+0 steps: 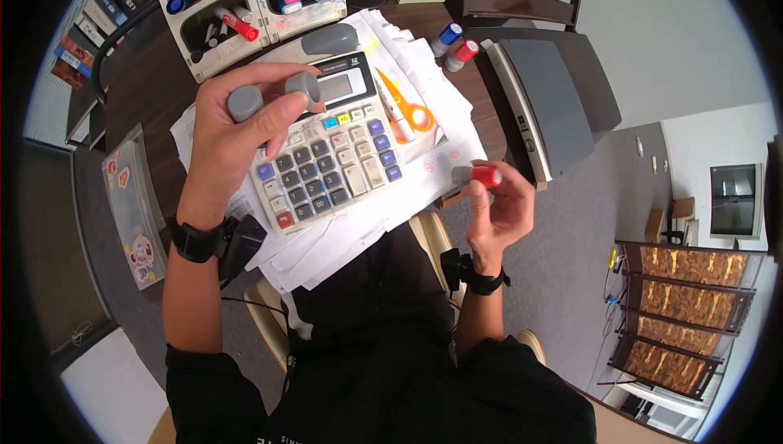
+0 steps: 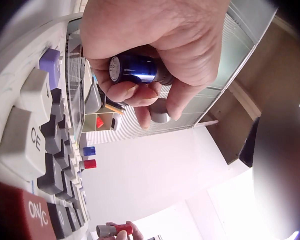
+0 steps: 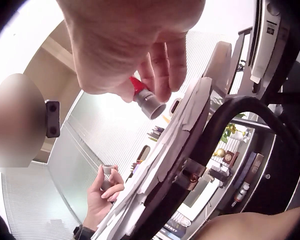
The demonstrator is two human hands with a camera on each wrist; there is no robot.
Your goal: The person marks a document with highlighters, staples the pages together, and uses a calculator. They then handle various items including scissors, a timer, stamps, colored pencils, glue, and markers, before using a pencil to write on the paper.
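Note:
My left hand [image 1: 232, 130] is over the calculator [image 1: 326, 142] and holds two things. Curled fingers grip a small round blue stamp [image 2: 135, 69], whose grey end [image 1: 245, 103] pokes up in the head view. Between thumb and fingertips it pinches a loose grey cap [image 1: 303, 88]. Off the right edge of the papers, my right hand [image 1: 506, 207] pinches a red stamp [image 1: 487, 176] lying sideways, its grey end [image 3: 152, 106] pointing left toward the papers in the head view. Small red and blue round prints [image 1: 441, 158] mark the sheet near it.
Stacked papers [image 1: 326, 252] lie beneath the calculator. Orange-handled scissors [image 1: 418, 116] rest right of it. A blue stamp [image 1: 446, 39] and a red stamp [image 1: 462, 55] stand behind, beside a grey-topped machine [image 1: 542, 110]. A pen organizer [image 1: 265, 12] fills the back left.

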